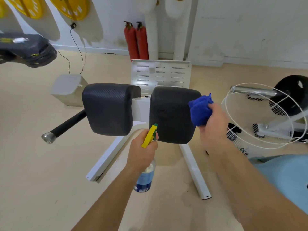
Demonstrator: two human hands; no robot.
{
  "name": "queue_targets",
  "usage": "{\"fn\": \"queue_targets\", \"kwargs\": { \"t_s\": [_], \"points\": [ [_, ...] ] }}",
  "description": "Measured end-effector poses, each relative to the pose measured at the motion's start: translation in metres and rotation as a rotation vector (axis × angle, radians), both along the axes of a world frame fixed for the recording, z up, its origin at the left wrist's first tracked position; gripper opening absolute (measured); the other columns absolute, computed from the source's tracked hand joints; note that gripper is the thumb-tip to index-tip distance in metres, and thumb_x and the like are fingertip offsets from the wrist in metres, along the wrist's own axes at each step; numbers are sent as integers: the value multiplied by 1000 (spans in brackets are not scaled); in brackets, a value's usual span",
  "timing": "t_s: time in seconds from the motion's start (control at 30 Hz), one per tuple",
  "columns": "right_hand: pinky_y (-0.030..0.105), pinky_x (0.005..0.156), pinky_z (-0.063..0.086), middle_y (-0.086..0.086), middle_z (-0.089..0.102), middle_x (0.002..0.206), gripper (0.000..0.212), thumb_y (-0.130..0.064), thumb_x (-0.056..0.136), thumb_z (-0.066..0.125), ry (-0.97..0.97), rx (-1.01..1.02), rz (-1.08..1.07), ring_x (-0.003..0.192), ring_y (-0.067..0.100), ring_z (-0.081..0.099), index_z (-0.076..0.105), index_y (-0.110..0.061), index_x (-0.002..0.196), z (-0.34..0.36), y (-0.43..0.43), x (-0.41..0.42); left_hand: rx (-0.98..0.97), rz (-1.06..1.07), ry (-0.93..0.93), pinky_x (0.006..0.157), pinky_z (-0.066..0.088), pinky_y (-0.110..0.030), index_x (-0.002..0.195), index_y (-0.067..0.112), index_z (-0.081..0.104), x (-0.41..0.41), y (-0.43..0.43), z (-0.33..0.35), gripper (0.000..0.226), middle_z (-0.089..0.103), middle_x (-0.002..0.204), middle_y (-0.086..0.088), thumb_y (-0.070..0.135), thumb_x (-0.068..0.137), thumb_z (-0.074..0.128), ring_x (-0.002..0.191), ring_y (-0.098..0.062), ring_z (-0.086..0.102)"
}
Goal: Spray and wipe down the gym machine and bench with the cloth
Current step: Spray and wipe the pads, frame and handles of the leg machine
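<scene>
Two black padded cushions sit side by side on a white gym machine frame [110, 157]: the left pad [108, 109] and the right pad [171, 114]. My left hand [142, 152] grips a spray bottle [145, 177] with a yellow and green trigger head, its nozzle pointing at the lower left corner of the right pad. My right hand [214, 124] holds a bunched blue cloth [200, 110] against the right pad's right edge.
A black handle bar [66, 125] sticks out to the left. A perforated metal footplate [160, 75] stands behind the pads. A white wire fan guard [260, 117] lies to the right, beside a black weight plate [291, 94]. Two red fire extinguishers [136, 42] lean at the wall.
</scene>
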State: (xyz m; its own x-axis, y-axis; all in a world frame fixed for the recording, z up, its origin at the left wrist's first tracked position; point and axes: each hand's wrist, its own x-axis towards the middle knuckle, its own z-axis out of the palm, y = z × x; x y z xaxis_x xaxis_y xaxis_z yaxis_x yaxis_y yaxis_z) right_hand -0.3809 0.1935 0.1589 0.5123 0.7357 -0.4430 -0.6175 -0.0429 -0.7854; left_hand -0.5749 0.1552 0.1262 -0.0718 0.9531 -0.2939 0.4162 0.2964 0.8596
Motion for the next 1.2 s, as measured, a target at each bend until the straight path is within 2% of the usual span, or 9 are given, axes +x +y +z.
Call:
{"fn": "queue_targets", "kwargs": {
  "t_s": [0.13, 0.3, 0.4, 0.53, 0.63, 0.8, 0.97, 1.07, 1.2],
  "points": [
    [30, 77, 50, -5, 65, 81, 6, -27, 80, 65, -428, 78, 36, 76, 7, 61, 64, -21, 83, 3, 21, 4, 7, -20, -10, 65, 52, -24, 95, 24, 66, -9, 3, -14, 20, 66, 88, -2, 7, 98, 56, 77, -20, 63],
    [6, 81, 45, -20, 65, 101, 21, -29, 95, 62, -1075, 173, 165, 94, -1, 62, 62, -33, 115, -20, 44, -1, 60, -75, -12, 55, 50, -19, 79, 28, 61, -21, 12, -42, 32, 64, 64, 19, -1, 92, 56, 68, -14, 60],
    [23, 91, 48, -12, 67, 108, 27, -34, 100, 51, -1331, 184, 208, 99, 9, 61, 63, -26, 123, -41, 53, -2, 91, -82, -64, 51, 51, -17, 78, 22, 64, -26, 16, -59, 30, 64, 61, 23, -6, 86, 55, 64, -15, 57],
    [42, 96, 48, -6, 62, 116, 45, -56, 91, 50, -1688, 168, 275, 105, 19, 59, 57, -25, 124, -64, 58, -5, 144, -93, -114, 59, 55, -27, 89, 16, 74, -28, 22, -77, 26, 75, 89, 4, 0, 78, 57, 73, -18, 60],
    [47, 106, 40, -5, 55, 132, 64, -67, 88, 51, -1820, 114, 305, 119, 22, 55, 48, -25, 136, -73, 62, 0, 183, -87, -110, 58, 54, -25, 90, 16, 73, -26, 25, -83, 25, 75, 90, 3, -2, 82, 57, 71, -14, 61],
    [54, 115, 28, -5, 48, 144, 60, -62, 95, 42, -1849, 39, 338, 131, 22, 48, 41, -27, 143, -75, 67, -1, 208, -49, -124, 54, 53, -23, 84, 12, 72, -28, 28, -83, 19, 74, 84, -6, -1, 83, 58, 67, -15, 61],
    [33, 98, 42, -2, 58, 130, 37, -42, 102, 46, -1686, 239, 388, 118, 20, 55, 52, -24, 134, -59, 53, -11, 239, -81, -123, 56, 54, -24, 83, 13, 72, -39, 25, -79, 17, 73, 87, -8, 0, 84, 60, 71, -20, 63],
    [40, 120, 29, 6, 38, 157, 53, -38, 102, 48, -1960, 314, 446, 146, 27, 32, 38, -21, 152, -77, 46, -35, 279, -90, -137, 56, 53, -21, 88, 16, 74, -48, 23, -77, 28, 74, 92, 0, -4, 84, 56, 68, -15, 61],
    [50, 123, 19, 14, 16, 166, 71, -35, 94, 55, -2301, 306, 398, 153, 37, 10, 28, -19, 157, -131, 32, -48, 298, -54, -179, 57, 54, -23, 90, 16, 74, -56, 22, -84, 32, 75, 93, 5, -7, 84, 53, 64, -10, 60]
  ]
}}
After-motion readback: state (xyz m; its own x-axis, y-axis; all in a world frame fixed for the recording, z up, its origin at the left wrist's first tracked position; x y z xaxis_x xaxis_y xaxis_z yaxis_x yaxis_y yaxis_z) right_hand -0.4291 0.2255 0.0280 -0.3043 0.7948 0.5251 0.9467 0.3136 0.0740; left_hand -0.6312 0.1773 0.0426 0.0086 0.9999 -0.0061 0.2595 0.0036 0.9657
